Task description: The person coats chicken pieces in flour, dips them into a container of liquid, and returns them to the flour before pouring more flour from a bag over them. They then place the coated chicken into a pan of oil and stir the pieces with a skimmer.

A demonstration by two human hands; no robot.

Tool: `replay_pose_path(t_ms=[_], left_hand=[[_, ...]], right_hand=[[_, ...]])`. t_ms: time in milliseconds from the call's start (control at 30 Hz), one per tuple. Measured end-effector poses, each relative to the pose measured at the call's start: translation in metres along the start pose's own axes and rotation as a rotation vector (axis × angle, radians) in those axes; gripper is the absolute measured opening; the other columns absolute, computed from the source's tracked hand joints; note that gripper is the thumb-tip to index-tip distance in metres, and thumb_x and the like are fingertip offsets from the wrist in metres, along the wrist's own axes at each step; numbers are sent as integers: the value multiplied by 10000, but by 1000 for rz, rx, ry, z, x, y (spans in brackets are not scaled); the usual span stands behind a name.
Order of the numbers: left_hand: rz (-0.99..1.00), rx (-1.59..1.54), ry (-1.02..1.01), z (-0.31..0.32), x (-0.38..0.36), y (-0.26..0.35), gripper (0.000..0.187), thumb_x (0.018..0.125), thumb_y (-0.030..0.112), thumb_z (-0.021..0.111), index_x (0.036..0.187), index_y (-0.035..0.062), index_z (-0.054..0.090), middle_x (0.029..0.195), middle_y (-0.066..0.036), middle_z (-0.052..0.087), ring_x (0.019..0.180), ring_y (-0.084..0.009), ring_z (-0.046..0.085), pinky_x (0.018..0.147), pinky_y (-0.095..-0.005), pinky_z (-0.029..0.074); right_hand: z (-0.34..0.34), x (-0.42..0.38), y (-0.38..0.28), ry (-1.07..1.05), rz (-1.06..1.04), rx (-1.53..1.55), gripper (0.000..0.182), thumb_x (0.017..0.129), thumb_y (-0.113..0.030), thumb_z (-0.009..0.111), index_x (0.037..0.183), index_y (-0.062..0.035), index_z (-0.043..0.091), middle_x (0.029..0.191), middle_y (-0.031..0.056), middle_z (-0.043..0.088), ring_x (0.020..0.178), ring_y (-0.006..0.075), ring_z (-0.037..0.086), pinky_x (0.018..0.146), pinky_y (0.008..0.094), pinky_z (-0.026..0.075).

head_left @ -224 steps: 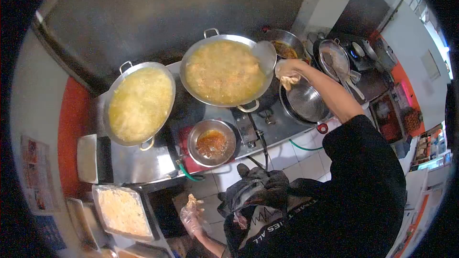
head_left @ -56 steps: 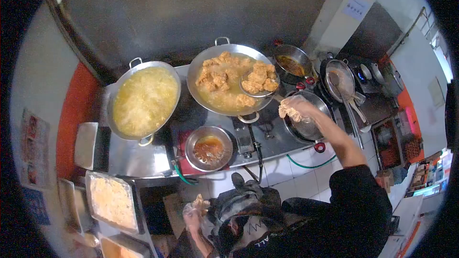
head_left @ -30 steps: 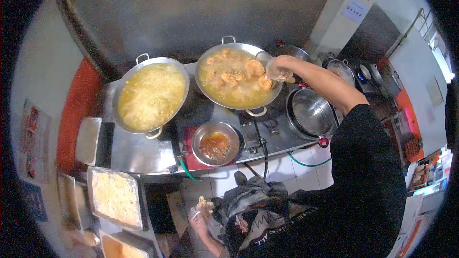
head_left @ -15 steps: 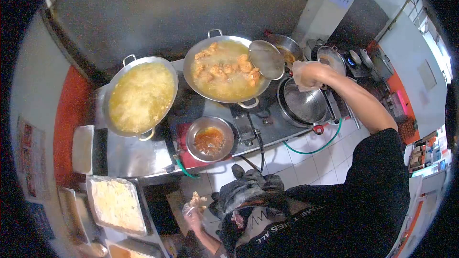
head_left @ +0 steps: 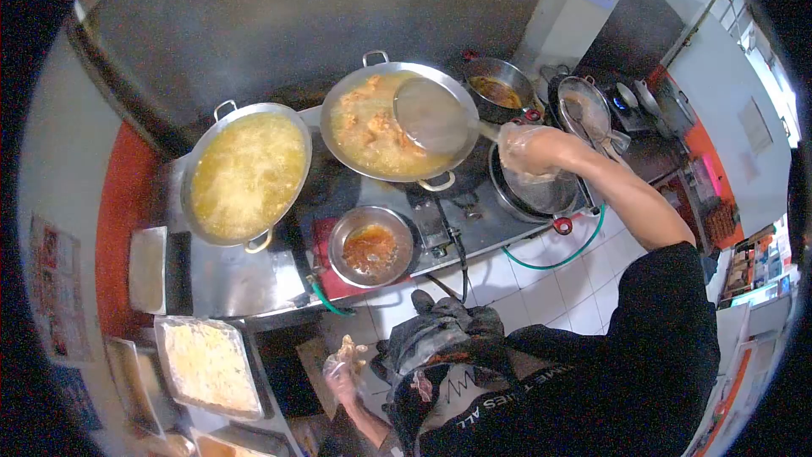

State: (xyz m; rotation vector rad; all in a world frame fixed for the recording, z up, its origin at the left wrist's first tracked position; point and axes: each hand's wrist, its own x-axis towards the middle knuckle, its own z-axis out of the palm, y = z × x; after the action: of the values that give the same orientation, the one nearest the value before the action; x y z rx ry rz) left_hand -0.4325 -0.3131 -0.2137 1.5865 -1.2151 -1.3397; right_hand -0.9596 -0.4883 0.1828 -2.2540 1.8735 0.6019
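Grey wall (head_left: 313, 25) stands behind a long steel counter (head_left: 241, 283), and white tiles (head_left: 541, 292) show on the floor. At 12 o'clock is a big round wok (head_left: 326, 129) with two handles and yellow oil in it. Lumpy golden-brown fried pieces (head_left: 379, 123) sit in the oil, with many on the wok's left side. At 2 o'clock, the right hand (head_left: 537, 152) wears a see-through glove and is curled tight around the handle of a round wire strainer (head_left: 431, 110). The strainer's head is over the right part of the wok; I cannot tell if it touches the oil. Just under that hand is a black pan (head_left: 499, 190). Near 7 o'clock, the left hand (head_left: 342, 379) is gloved too. Pale batter (head_left: 348, 347) sticks to its bent fingers, and I cannot tell if it pinches anything. Another wok (head_left: 187, 190), between 9 and 10 o'clock, has foamy oil. A steel bowl (head_left: 401, 241) of red-brown sauce is between 7 and 8 o'clock.
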Motion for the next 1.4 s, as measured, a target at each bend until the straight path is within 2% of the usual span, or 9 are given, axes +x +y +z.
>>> replay_pose_path(t_ms=[67, 300, 467, 733, 833, 1033, 1100, 1267, 1400], left_hand=[[-119, -155, 54, 5, -2, 14, 199, 941, 162, 631, 844, -11, 646, 736, -19, 601, 662, -117, 506, 585, -300, 414], [-152, -249, 66, 5, -29, 74, 285, 973, 249, 592, 1047, -3, 702, 888, -72, 731, 607, -98, 574, 513, -256, 441], [-198, -234, 88, -1, -33, 48, 276, 957, 194, 615, 1095, -38, 675, 975, -88, 718, 720, -148, 651, 598, -285, 536], [72, -96, 172, 31, -37, 85, 191, 925, 176, 664, 904, -10, 628, 810, -96, 699, 594, -148, 645, 478, -288, 518], [-324, -189, 164, 55, -23, 99, 172, 929, 158, 645, 927, -13, 619, 777, -93, 683, 583, -149, 641, 476, -289, 518], [-205, -269, 206, 74, -16, 71, 181, 940, 169, 637, 902, -5, 608, 786, -89, 681, 650, -151, 646, 529, -300, 531], [-245, -233, 162, 84, -14, 75, 186, 947, 174, 631, 892, -2, 610, 791, -86, 681, 661, -147, 644, 544, -299, 532], [-178, -90, 90, 91, -17, 58, 417, 976, 446, 554, 1124, 102, 738, 963, -73, 748, 672, -136, 659, 618, -322, 528], [-345, 32, 174, 110, -9, 119, 185, 948, 180, 641, 930, -3, 662, 773, -67, 690, 599, -128, 613, 530, -273, 500]], right_hand=[[14, 12, 3, -33, 109, 257, 260, 828, -148, 569, 903, 98, 608, 840, 292, 676, 721, 350, 714, 569, 487, 550], [2, 28, 54, -34, 131, -74, 183, 779, -123, 646, 836, 51, 658, 695, 220, 681, 598, 311, 698, 502, 461, 539], [44, 102, 124, 123, 417, 503, 195, 779, -207, 648, 885, -61, 720, 775, 195, 711, 634, 326, 700, 504, 444, 529], [154, 222, 283, -108, 35, 340, 208, 888, -270, 592, 929, -114, 722, 716, 131, 693, 514, 261, 631, 389, 409, 450], [102, 178, 242, -397, 232, 646, 263, 912, -294, 588, 919, -63, 715, 606, 57, 610, 440, 187, 551, 355, 346, 404], [150, 202, 246, -467, 28, 947, 322, 953, -313, 551, 982, -11, 658, 536, -82, 422, 387, 42, 379, 331, 239, 296], [171, 200, 245, -123, -344, 1072, 330, 957, -335, 632, 1075, -32, 692, 832, -12, 673, 625, 89, 558, 510, 289, 462], [185, 213, 240, -639, 28, 1527, 276, 1008, -308, 559, 1069, -72, 688, 795, -14, 640, 620, 66, 557, 487, 240, 442], [160, 206, 212, -614, -64, 1465, 274, 1008, -310, 554, 1046, -74, 686, 721, -31, 591, 561, 70, 544, 436, 242, 409]])
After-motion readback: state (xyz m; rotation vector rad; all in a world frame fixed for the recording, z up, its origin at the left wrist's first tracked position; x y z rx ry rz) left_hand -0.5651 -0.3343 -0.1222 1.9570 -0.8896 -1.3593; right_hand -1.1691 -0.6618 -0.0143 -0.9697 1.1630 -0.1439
